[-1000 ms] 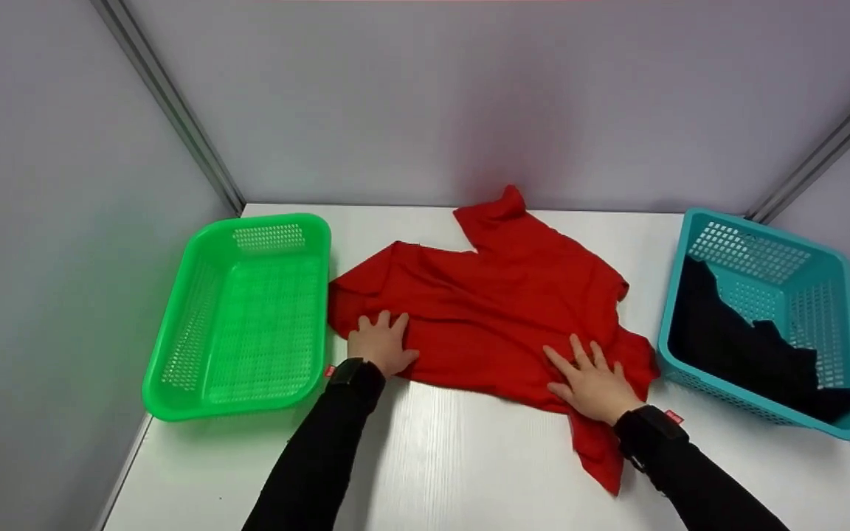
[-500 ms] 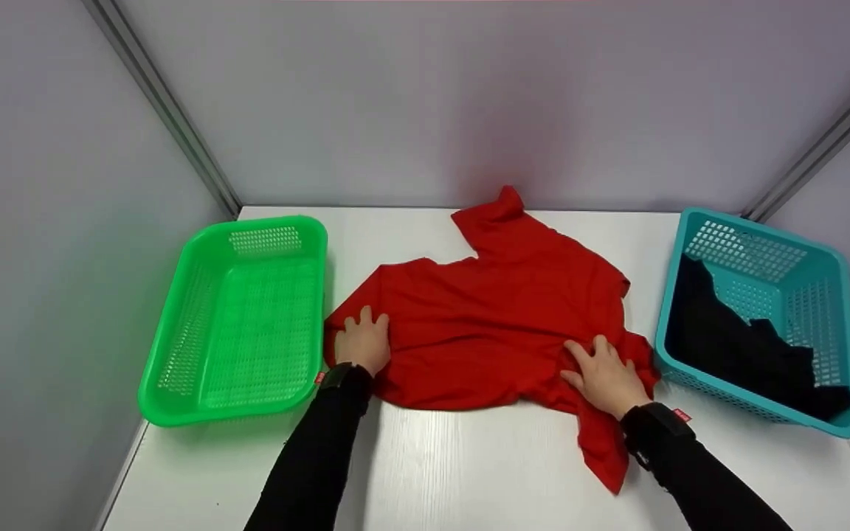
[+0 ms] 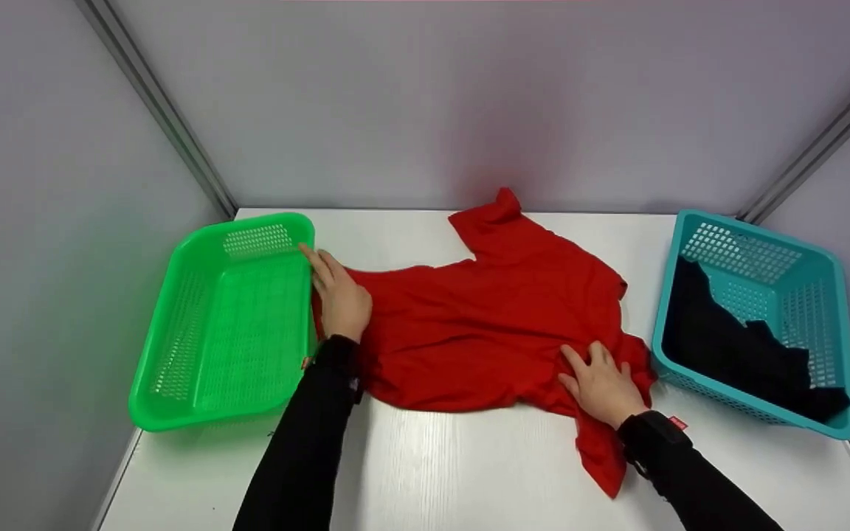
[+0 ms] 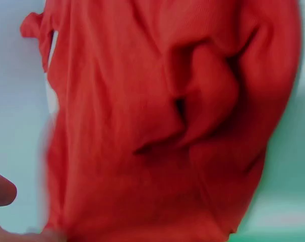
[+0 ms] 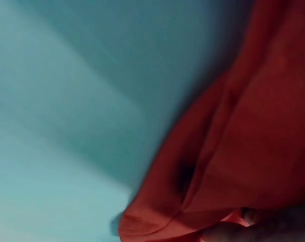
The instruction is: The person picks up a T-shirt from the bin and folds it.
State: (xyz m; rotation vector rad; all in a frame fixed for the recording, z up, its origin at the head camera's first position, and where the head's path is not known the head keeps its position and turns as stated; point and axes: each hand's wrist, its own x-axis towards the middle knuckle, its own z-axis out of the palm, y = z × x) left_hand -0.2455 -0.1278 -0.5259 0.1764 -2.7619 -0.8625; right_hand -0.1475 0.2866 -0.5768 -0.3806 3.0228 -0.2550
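A red short-sleeved shirt [image 3: 469, 317] lies spread sideways on the white table [image 3: 425, 464], one sleeve toward the back wall and one toward the front. My left hand [image 3: 344, 302] is over its left end, fingers straight, fingertips at the right rim of the green basket [image 3: 229, 413]. In the left wrist view the shirt [image 4: 117, 126] has a deep fold, and fingers [image 4: 1, 189] show at the lower left. My right hand [image 3: 606, 387] rests on the shirt's lower right part with fingers spread and slightly bent. The right wrist view shows fingers against the cloth [image 5: 263, 141].
A teal basket [image 3: 842, 324] stands at the right, tilted in this view, with black cloth [image 3: 735, 346] inside. Grey panels [image 3: 425, 103] wall the table at the back and both sides. The green basket holds nothing visible.
My left hand has moved off the shirt's lower left, left and up to the basket's rim. The green basket has shifted slightly left. The shirt's left end is flatter. My right hand stays put.
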